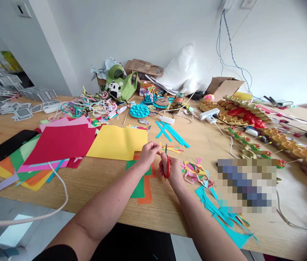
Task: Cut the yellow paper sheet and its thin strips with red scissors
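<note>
1. Pinched between the fingertips of the left hand (150,155) is a small yellow paper piece (160,145).
2. Red-handled metal scissors (168,166) are gripped by the curled fingers of the right hand (174,171), the blade tip pointed away from the body, just beside that piece.
3. Near the wall, a soft green bag with a panda design (122,88) is seen; its contents are hidden.
4. What is held by the glass jar (178,102) cannot be told.
5. Smooth rectangular sheets, one yellow (118,141) and one red (63,141), are laid side by side, left of the hands.
6. Narrow blue paper strips (176,135) are scattered beyond the scissors; wavy tan strips (286,141) are spread rightward across the wood-grained table (93,186).
</note>
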The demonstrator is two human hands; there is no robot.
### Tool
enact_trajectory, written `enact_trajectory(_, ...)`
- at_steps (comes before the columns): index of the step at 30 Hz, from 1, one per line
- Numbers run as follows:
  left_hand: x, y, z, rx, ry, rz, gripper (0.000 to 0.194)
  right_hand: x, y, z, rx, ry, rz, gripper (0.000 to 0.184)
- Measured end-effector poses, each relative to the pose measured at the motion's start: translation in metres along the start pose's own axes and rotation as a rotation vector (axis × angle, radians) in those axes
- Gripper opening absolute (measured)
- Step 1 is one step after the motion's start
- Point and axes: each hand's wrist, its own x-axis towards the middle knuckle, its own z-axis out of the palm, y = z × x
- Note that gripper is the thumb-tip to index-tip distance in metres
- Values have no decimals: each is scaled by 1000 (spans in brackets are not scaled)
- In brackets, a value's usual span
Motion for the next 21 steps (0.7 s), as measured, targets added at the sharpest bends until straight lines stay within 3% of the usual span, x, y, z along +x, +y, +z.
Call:
enact_trajectory(3, 4, 2, -4, -99, 51, -27, 9, 2, -3, -3, 90, 124, -28, 58)
enact_trajectory(5, 6, 3, -6, -159, 75, -50, 10, 5, -4, -5, 174, 131, -25, 61)
enact_trajectory(13, 14, 0, -13, -251, 242, -100, 14, 16, -3, -13, 470, -263, 308, 65)
enact_trajectory(18, 19, 0, -19, -268, 333, -72, 13, 15, -4, -17, 447, -315, 379, 60)
enact_trajectory(21, 20, -1, -20, -275, 350, -63, 14, 15, -2, -17, 348, -308, 313, 48)
